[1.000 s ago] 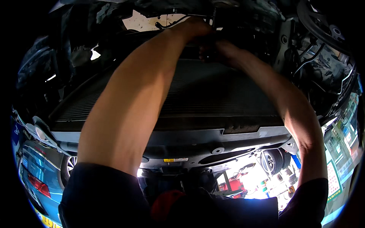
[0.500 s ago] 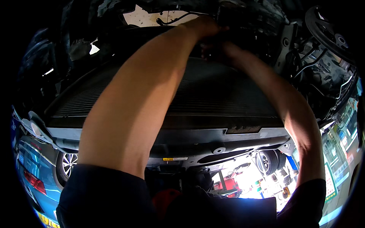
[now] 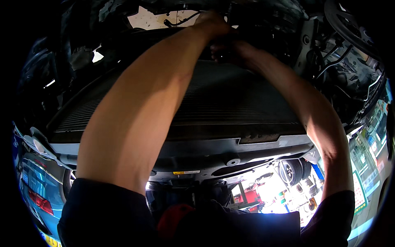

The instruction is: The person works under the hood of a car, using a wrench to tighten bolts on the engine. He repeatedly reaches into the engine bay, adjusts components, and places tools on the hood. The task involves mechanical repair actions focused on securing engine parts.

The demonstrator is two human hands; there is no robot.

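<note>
Both my arms reach up into the dark underside of a raised car. My left hand (image 3: 210,24) is at the top, beside a bright gap with a thin dark hose (image 3: 181,22) across it; shadow hides its fingers. Just below and to the right, my right hand (image 3: 233,52) is closed, its fingertips curled in. What it grips, if anything, is lost in the dark. Behind my forearms lies a wide dark panel with fine ribs (image 3: 230,94), like a radiator, both hands being past its far edge.
A grey crossbeam (image 3: 197,150) spans below the ribbed panel. At upper right are a round dark metal part (image 3: 349,31) and a thin pale line (image 3: 334,66). A blue car (image 3: 43,191) stands at lower left. Tyres (image 3: 293,172) and red equipment (image 3: 250,198) are at lower right.
Both hands have shifted slightly left in the view, along with the car parts around them. My left wrist sits a little higher, and my right fingertips show more clearly.
</note>
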